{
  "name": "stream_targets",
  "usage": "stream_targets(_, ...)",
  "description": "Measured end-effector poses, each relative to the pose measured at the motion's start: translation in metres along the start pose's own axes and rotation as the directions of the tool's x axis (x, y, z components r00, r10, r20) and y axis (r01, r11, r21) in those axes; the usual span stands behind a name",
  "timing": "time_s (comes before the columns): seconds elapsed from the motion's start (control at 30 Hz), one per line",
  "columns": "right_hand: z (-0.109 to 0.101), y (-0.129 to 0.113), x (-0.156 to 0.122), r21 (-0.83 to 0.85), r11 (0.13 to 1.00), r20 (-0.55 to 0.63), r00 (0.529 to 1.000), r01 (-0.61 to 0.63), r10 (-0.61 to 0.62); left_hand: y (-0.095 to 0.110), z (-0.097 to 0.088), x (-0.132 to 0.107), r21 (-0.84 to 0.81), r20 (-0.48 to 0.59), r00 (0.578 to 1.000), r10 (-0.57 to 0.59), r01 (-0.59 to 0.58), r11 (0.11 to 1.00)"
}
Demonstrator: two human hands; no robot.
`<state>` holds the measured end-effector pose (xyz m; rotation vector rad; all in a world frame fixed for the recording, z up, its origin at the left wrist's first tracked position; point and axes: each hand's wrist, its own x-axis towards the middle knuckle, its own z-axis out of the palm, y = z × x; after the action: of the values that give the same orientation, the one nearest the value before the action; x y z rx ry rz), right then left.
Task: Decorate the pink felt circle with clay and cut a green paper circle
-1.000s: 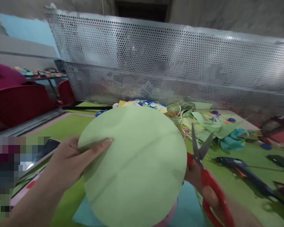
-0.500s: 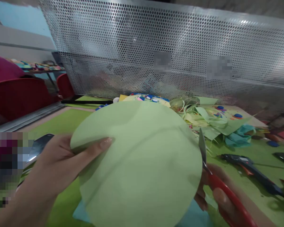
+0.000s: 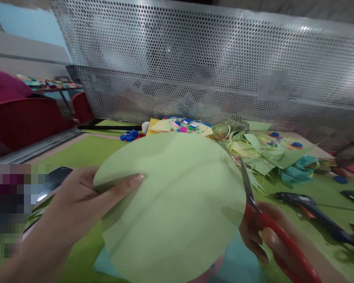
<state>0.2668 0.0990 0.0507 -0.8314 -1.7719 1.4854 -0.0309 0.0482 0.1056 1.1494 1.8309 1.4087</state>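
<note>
A large rounded piece of pale green paper [image 3: 177,204] fills the middle of the head view. My left hand [image 3: 79,200] grips its left edge, thumb on top and fingers hidden underneath. In my right hand [image 3: 274,232] are red-handled scissors [image 3: 283,239], their blades pointing up and away beside the paper's right edge. Whether the blades touch the paper I cannot tell. Beneath it, light blue paper [image 3: 238,259] shows on both sides, with a bit of pink at the bottom.
A perforated metal panel [image 3: 171,70] stands behind the green work surface [image 3: 85,151]. Paper scraps [image 3: 262,151] pile at the back right, near a glue gun [image 3: 312,208]. A phone [image 3: 54,181] lies left. Red chairs [image 3: 23,122] and a person in pink [image 3: 6,86] are farther left.
The green paper has dropped slightly, showing more of the decorated pieces behind and the pink below. My right hand and the scissors have shifted a little left.
</note>
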Motion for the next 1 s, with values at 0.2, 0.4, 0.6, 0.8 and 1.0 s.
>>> stream_targets(0.2, 0.006, -0.005, 0.002, 0.033, 0.997, -0.028, 0.997, -0.069, 0.07, -0.002, -0.002, 0.001, -0.021, 0.015, 1.0, -0.016, 0.016, 1.0)
stream_targets(0.4, 0.011, -0.008, 0.003, 0.093, 0.992, -0.051, 0.994, -0.089, 0.094, -0.007, -0.002, 0.002, -0.06, 0.001, 0.999, -0.043, 0.043, 0.997)
stream_targets(0.6, 0.001, -0.005, 0.002, 0.018, 0.989, -0.071, 0.987, -0.146, 0.147, -0.007, 0.0, 0.001, -0.079, -0.003, 1.0, -0.006, 0.006, 0.997)
stream_targets(0.8, 0.005, -0.015, 0.008, 0.029, 0.985, 0.002, 0.986, -0.17, 0.17, -0.012, -0.008, 0.006, -0.033, 0.072, 0.997, -0.009, 0.011, 0.999)
stream_targets(1.0, 0.012, -0.029, 0.014, 0.012, 0.968, 0.1, 0.963, -0.251, 0.249, -0.005, -0.003, 0.005, -0.084, 0.002, 1.0, 0.005, -0.005, 0.996)
